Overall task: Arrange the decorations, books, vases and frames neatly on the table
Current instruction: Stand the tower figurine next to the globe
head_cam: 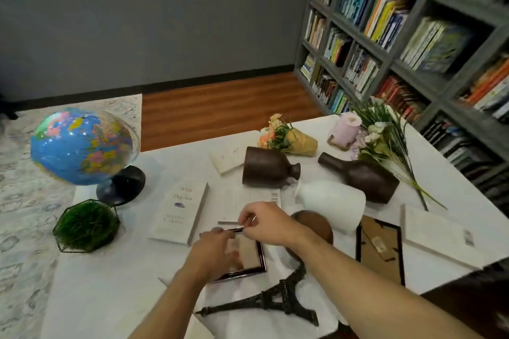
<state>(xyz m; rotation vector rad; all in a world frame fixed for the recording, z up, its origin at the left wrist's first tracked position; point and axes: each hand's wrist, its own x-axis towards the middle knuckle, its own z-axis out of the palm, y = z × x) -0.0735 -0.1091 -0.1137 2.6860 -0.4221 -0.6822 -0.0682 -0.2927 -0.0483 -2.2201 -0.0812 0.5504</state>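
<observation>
Both hands are on the small frame point(249, 254) near the counter's point(110, 297) edge, left hand point(217, 249) pressing it flat, right hand point(264, 221) pinching its far edge, probably to stand it up.

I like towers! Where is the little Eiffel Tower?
The Eiffel Tower model lies on its side at the near edge of the white table, just below the dark picture frame.

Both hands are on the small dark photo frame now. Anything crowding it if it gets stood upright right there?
Yes. The brown round piece sits close on the photo frame's right, the toppled Eiffel Tower model lies just in front, and a white book lies to its left. Left hand and right hand already touch it.
</observation>
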